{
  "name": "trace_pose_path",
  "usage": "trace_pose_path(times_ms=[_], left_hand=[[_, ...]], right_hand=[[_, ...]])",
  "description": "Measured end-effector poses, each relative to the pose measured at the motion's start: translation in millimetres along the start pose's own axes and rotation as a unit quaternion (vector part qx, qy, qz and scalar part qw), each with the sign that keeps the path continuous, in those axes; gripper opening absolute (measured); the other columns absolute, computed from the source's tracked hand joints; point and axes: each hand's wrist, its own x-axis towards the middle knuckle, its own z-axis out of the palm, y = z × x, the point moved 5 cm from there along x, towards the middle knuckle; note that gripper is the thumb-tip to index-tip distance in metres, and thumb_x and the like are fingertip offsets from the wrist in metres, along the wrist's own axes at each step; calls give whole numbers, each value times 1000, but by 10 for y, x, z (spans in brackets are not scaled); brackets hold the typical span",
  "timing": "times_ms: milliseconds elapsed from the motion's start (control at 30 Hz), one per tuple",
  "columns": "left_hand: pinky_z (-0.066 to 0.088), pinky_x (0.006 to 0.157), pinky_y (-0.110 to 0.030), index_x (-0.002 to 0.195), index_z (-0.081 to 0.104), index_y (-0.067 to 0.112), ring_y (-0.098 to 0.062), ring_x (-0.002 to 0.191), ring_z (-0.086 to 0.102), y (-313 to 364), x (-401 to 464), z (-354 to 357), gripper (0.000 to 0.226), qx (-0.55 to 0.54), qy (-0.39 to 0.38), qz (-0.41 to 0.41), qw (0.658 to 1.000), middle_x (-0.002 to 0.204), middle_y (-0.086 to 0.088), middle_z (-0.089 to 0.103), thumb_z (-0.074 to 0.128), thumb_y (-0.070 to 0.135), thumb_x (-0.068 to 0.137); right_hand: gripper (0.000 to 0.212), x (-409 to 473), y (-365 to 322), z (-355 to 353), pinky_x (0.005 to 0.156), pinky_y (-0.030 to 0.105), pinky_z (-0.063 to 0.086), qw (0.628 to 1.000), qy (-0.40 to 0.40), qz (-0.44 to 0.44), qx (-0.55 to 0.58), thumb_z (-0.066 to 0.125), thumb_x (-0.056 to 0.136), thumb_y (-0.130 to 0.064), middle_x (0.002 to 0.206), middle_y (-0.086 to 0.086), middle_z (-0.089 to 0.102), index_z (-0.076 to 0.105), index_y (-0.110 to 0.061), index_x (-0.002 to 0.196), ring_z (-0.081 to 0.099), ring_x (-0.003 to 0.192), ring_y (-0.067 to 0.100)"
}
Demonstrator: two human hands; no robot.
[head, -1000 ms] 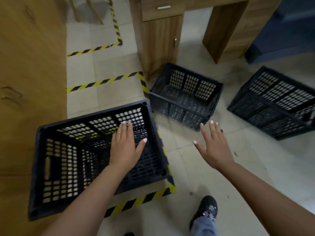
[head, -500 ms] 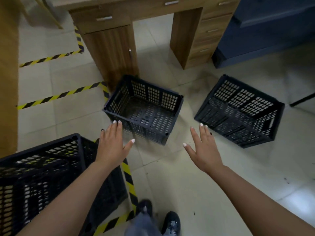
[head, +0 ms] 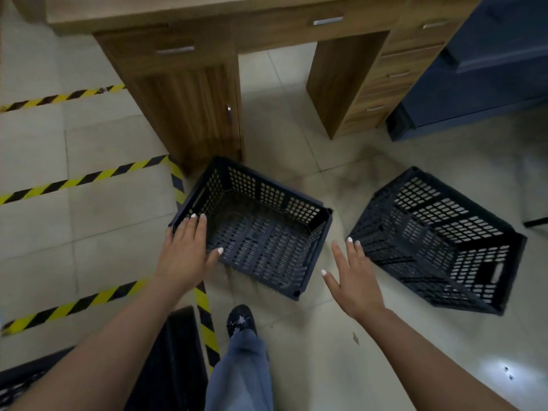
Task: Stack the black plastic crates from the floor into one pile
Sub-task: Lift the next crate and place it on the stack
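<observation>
A black perforated plastic crate (head: 264,232) sits upright on the tiled floor in front of a wooden desk. My left hand (head: 185,250) hovers over its near left corner, fingers straight, holding nothing. My right hand (head: 354,280) is spread flat in the air between that crate and a second black crate (head: 439,241), which lies tilted on the floor to the right. A third black crate (head: 175,363) shows only as a dark corner at the bottom left, partly hidden by my left arm.
A wooden desk (head: 189,114) with drawers and a cupboard door stands just behind the middle crate. Yellow-black hazard tape (head: 83,179) marks the floor at left. A dark blue cabinet (head: 489,69) fills the upper right. My foot (head: 241,321) steps forward between the crates.
The view has moved forward and right, away from the first crate. Both open hands have come nearer the middle crate, the left one now over its corner.
</observation>
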Motion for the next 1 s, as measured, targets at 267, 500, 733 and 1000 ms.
trace_pose_path(times_ms=[267,500,733,1000], left_hand=[[15,117,-47,152,8,8,-29,145,17,-285,1377,267,81,49,-25,10,998,158,-12,19,37,56,93],[15,118,-46,152,5,9,-28,147,12,-500,2060,1133,83,44,-72,-46,995,160,-12,13,36,58,93],[14,118,-47,152,1,9,-27,148,8,-356,2197,1826,84,41,-115,-42,992,161,-11,8,34,59,93],[9,117,-49,153,1,10,-34,147,-3,-218,2208,2021,87,61,-97,-75,991,160,-19,-5,43,54,91]], right_hand=[[70,905,203,683,119,38,-1,995,-65,71,31,32,98,-48,160,15,-5,-2,-19,152,-8,147,29],[62,1446,442,1800,114,50,23,989,-125,34,-74,30,96,-48,157,14,7,23,-20,151,12,146,37],[74,1599,840,2390,112,53,6,978,-129,-59,-155,4,95,-54,161,2,-5,54,-15,133,-5,147,33],[79,1920,1473,2048,98,57,40,985,-119,53,-111,79,69,-27,154,21,23,47,-6,139,32,135,43]])
